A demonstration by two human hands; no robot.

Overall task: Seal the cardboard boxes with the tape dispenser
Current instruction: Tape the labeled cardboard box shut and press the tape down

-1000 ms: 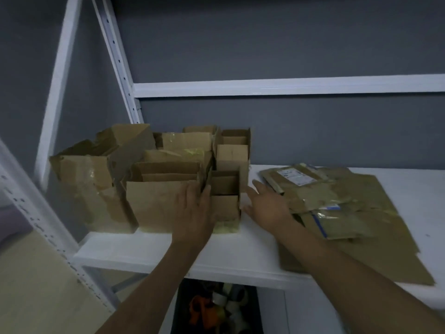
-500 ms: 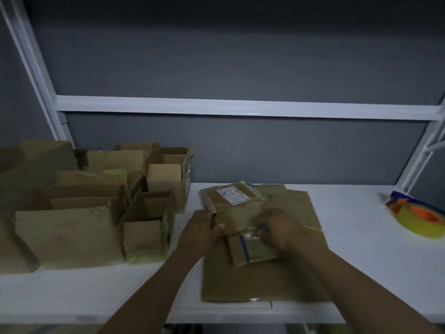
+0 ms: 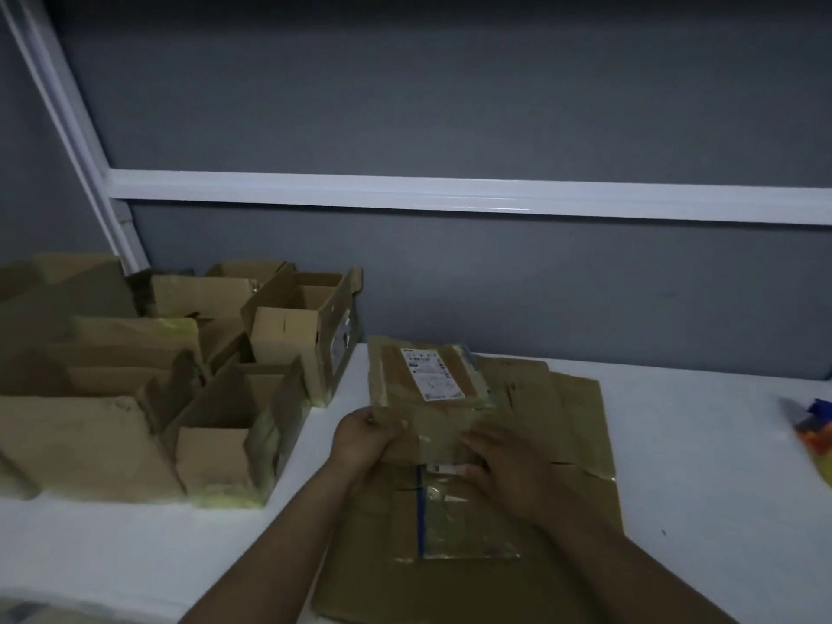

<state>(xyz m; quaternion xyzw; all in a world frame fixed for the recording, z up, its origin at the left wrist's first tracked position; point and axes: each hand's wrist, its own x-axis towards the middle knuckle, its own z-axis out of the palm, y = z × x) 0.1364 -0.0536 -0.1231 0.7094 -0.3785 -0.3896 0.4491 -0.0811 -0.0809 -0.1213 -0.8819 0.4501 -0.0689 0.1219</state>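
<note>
Brown flattened box (image 3: 434,434) is creased, tape-shiny, gripped by left hand (image 3: 362,436).

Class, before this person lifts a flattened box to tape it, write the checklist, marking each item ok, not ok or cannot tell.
1. Left hand grips the flattened box by its edge: ok.
2. Right hand grips it too: cannot tell; it lies over the cardboard.
3. Tape dispenser in sight: ok, at the right of the shelf, away from both hands.
4. Box folded up for taping: not ok, it lies flat on the pile.
5. Bare shelf beside pile: ok.
</note>
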